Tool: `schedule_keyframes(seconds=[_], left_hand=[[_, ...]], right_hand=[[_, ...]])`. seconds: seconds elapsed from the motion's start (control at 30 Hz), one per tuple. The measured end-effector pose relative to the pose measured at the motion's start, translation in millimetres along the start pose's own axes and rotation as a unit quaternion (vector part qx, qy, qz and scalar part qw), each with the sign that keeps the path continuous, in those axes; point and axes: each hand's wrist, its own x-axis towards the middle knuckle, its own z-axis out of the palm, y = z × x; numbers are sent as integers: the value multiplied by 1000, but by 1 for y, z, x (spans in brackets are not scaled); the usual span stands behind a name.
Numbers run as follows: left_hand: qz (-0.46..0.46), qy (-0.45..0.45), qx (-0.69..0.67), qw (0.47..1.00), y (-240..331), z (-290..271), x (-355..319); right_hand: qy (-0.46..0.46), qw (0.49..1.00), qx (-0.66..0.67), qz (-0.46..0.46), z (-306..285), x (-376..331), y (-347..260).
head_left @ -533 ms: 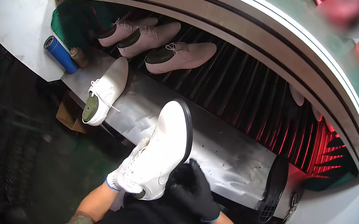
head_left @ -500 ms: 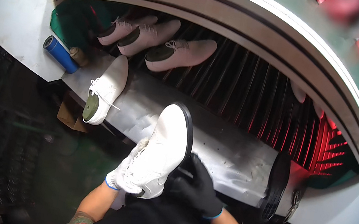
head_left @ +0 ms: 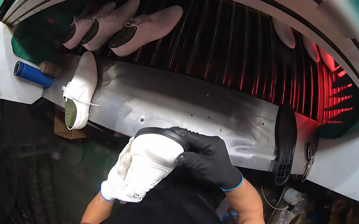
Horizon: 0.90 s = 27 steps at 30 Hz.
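A white shoe with a black sole is between my two hands, in front of my body. My left hand, in a white glove, wraps the shoe's upper from the left side. With a black glove on, my right hand pinches the shoe's far right end, fingers over the sole edge and thumb against the white upper. The shoe's lower part is hidden by my hand and dark clothing.
A metal ledge fronts a conveyor of dark rollers carrying several white shoes. On the ledge lie another white lace-up shoe, a blue cylinder, a loose black sole and a small metal tool. Red light glows at right.
The shoe has tipped, its toe end coming lower and toward me. My right hand has moved up from beside the shoe and gripped its sole edge. The view has shifted.
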Motion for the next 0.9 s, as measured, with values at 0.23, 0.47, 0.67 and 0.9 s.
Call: schedule_keyframes(seconds=[0.23,0.47,0.67,0.9], left_hand=[[-61,-67,-175,980,-25,-25,7],[8,-39,36,999,-20,6,-1],[162,-30,533,830,-24,-6,-13],[251,-15,642,724,-28,-15,-20]], right_hand=[[107,991,-85,13,1,7,-1],[144,981,-124,32,3,13,3],[79,996,13,23,15,4,-6],[66,996,-22,57,10,13,-1]])
